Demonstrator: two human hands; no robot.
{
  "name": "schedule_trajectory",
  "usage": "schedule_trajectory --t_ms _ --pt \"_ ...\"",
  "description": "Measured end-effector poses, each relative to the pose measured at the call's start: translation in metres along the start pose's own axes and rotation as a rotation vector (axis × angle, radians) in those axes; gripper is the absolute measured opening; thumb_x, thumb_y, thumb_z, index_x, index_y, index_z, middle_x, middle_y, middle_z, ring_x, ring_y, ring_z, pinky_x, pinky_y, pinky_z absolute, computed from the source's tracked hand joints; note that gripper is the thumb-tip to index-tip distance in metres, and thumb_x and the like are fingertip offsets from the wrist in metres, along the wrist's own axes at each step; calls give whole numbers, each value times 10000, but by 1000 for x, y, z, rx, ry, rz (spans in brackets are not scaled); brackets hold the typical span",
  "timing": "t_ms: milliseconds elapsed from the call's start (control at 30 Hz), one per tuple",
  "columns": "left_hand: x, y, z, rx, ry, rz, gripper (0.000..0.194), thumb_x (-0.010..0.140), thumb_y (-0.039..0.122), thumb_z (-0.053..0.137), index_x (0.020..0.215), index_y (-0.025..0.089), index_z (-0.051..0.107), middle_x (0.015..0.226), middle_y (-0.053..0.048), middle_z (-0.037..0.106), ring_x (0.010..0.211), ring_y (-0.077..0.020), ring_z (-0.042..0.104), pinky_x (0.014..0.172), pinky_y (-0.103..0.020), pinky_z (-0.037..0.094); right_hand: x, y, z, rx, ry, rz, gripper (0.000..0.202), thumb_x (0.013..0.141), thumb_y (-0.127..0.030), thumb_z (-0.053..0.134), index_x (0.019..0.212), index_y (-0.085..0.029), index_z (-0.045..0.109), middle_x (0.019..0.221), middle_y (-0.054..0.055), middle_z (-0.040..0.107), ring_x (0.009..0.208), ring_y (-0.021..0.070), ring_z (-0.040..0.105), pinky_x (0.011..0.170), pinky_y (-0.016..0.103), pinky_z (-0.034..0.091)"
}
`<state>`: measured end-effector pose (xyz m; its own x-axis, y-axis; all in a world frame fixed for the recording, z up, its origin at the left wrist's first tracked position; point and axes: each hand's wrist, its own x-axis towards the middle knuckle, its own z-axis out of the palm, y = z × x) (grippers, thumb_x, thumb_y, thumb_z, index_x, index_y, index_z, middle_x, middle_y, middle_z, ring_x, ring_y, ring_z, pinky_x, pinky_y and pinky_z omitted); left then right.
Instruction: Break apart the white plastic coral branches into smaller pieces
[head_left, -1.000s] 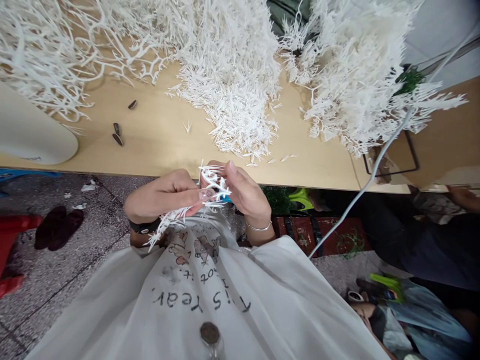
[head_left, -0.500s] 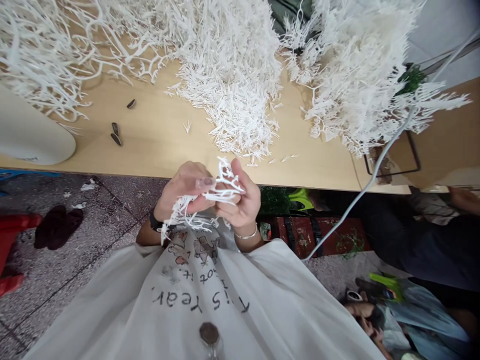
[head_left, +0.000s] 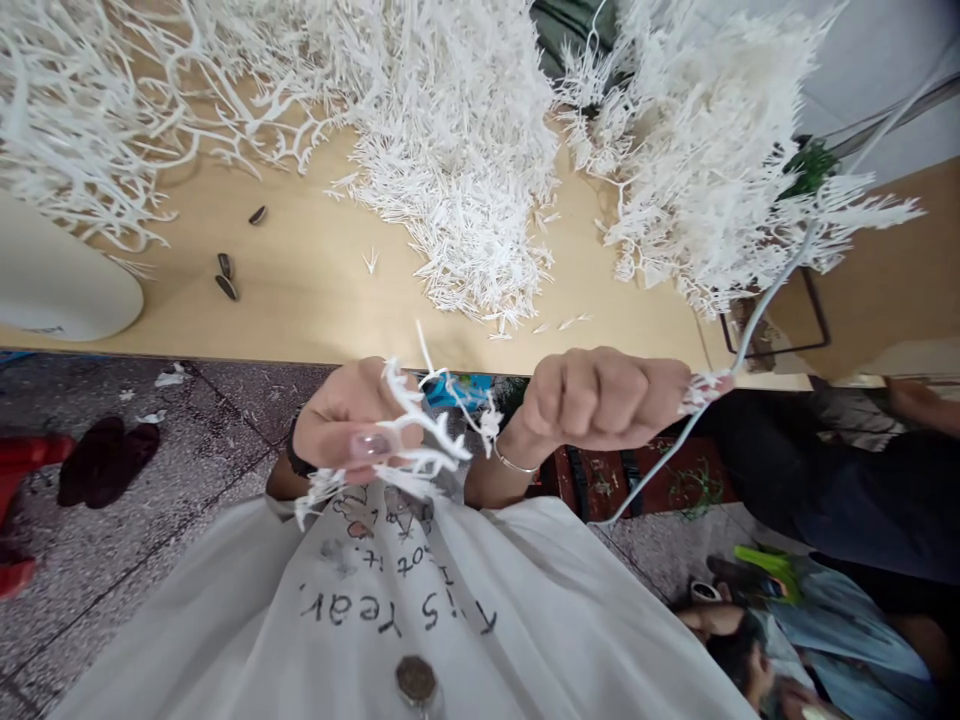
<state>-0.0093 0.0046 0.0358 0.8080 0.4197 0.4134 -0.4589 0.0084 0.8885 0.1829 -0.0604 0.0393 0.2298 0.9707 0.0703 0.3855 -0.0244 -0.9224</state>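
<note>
Beside the table point(head_left: 300, 300), the left hand point(head_left: 352, 415) pinched a white branch point(head_left: 414, 408), the right hand point(head_left: 604, 398) clenched white tips point(head_left: 702, 391); too sharp a tug could have snapped the branch

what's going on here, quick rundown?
A person seated or standing at a table is handling white plastic-looking sprigs. The left hand grips a branched white piece; the right hand, held apart from it, pinches some small white bits at its fingertips. On the table are bare-looking white stems to the left, a heap of small loose sprigs in the middle and a bushy white pile to the right.
</note>
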Motion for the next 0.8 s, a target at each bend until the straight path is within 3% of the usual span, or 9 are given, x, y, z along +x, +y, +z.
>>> schedule_trajectory --t_ms 100,167,233,333,467,533,667,700,800 --pt "-2 6 7 -146 -142 221 540 923 341 435 418 150 403 348 39 384 302 -24 354 370 -146 286 24 3 -15 -327 239 -104 301 943 -410 332 986 -200 545 901 63 559 913 197 544 774 386 478" --pt "-2 5 7 -115 -180 233 462 930 232 424 477 143 445 386 50 407 324 -15 358 385 -136 266 41 7 -19 -532 385 -156 269 912 -398 414 1050 -207 543 994 78 576 1035 233 518 873 457 440" --pt "0 4 4 -65 -199 209 436 934 230 428 510 141 479 411 52 428 337 -13 358 390 -133 258 55 10 -19 -666 502 -214 292 874 -377 494 1102 -202 545 1093 94 583 1125 258 486 951 501 386" --pt "2 5 -3 -1 -260 124 441 952 243 410 532 141 494 438 38 462 358 -15 349 399 -144 257 63 9 -8 -638 602 -313 261 905 -343 468 1066 -195 611 1132 82 621 1125 229 522 1014 494 343" --pt "8 15 -6 110 -319 -58 503 967 321 388 510 148 508 396 13 450 351 -42 341 382 -180 269 52 -7 12 -436 709 -393 310 915 -376 490 748 -205 688 836 10 701 933 182 593 1002 472 362" --pt "12 17 -5 127 -295 -121 526 961 376 394 503 148 513 389 4 456 341 -50 347 365 -190 267 41 -18 20 -257 620 -451 287 888 -379 545 707 -203 683 799 9 700 890 174 604 944 432 419" --pt "14 15 -8 88 -247 -180 526 945 409 423 503 140 514 402 8 464 344 -56 364 366 -194 272 16 -31 26 223 -15 -512 344 921 -453 452 923 -227 712 934 38 722 910 175 656 843 383 503" --pt "14 14 -10 78 -234 -190 523 942 408 431 500 139 511 402 10 460 344 -55 360 367 -195 270 11 -31 27 276 -110 -503 331 925 -436 451 949 -234 712 938 37 726 911 174 661 832 378 509" --pt "11 12 -15 54 -253 -216 520 938 413 436 500 141 507 401 12 451 347 -59 355 376 -209 260 2 -28 26 315 -163 -456 192 894 -310 538 935 -246 714 876 14 726 850 151 656 788 345 508"
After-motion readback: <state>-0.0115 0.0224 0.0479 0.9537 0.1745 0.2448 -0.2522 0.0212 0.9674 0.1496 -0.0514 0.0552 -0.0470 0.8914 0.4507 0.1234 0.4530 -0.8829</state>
